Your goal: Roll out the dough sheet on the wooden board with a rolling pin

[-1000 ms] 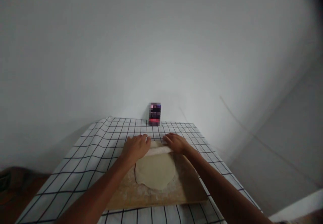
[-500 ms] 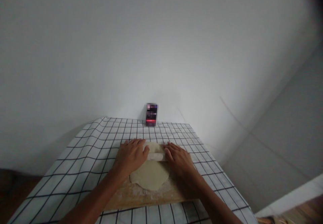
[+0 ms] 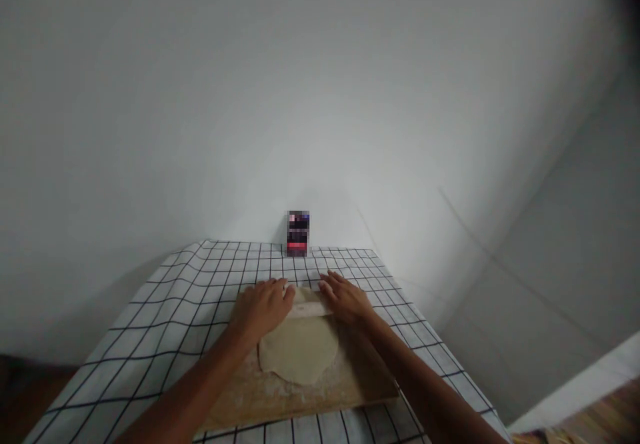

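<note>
A pale rolling pin [image 3: 307, 309] lies crosswise over the far part of a flat, roughly round sheet of dough [image 3: 299, 349]. My left hand [image 3: 265, 305] is over the pin's left end, its fingers curved forward and its thumb turned inward. Over the right end rests my right hand [image 3: 347, 299], fingers bent forward across the pin. Both pin ends are hidden beneath the hands. Under the dough is a wooden board [image 3: 280, 407] dusted with flour, and the dough's near edge looks uneven.
A white tablecloth with black grid lines [image 3: 173, 331] covers the table under the board. At the table's far edge a small dark, pixelated upright object [image 3: 298, 234] stands against the grey-white wall [image 3: 300, 97].
The rolling pin has shifted slightly farther away over the dough, with both hands on it. My right hand has come a little inward. The whole view has tipped slightly.
</note>
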A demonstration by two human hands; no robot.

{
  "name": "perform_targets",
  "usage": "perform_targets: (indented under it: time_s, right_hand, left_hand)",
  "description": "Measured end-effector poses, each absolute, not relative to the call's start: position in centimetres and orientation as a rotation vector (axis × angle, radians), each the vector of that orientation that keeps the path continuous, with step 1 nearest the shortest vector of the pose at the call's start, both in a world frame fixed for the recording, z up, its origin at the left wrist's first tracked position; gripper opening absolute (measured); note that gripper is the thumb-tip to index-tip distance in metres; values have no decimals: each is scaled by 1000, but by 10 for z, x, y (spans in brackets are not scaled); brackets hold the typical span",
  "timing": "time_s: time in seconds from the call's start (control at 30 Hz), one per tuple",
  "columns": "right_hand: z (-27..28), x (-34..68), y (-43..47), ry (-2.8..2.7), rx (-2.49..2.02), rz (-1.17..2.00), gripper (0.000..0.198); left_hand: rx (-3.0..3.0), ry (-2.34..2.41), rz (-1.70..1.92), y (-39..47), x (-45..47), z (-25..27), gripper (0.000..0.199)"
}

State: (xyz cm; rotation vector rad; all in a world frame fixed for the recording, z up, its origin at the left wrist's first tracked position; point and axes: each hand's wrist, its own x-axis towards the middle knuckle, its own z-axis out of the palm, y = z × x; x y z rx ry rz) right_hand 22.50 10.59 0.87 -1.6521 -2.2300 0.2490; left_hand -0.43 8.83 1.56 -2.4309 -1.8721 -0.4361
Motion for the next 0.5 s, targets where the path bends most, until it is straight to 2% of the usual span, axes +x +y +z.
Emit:
perform_targets:
  time_s: [0.1, 0.27, 0.5]
  right_hand:
    - [8, 221, 146, -2194, -1666, 312, 61]
    - [6, 216, 187, -2225, -1607, 290, 53]
    - [3, 216, 185, -2243, -1662, 281, 42]
  left_hand:
    - [-2371, -1993, -425, 121, -6, 21, 46]
    - [-2307, -2134, -375, 157, -9, 24, 55]
    - [-2301, -2110, -407, 152, -8, 22, 53]
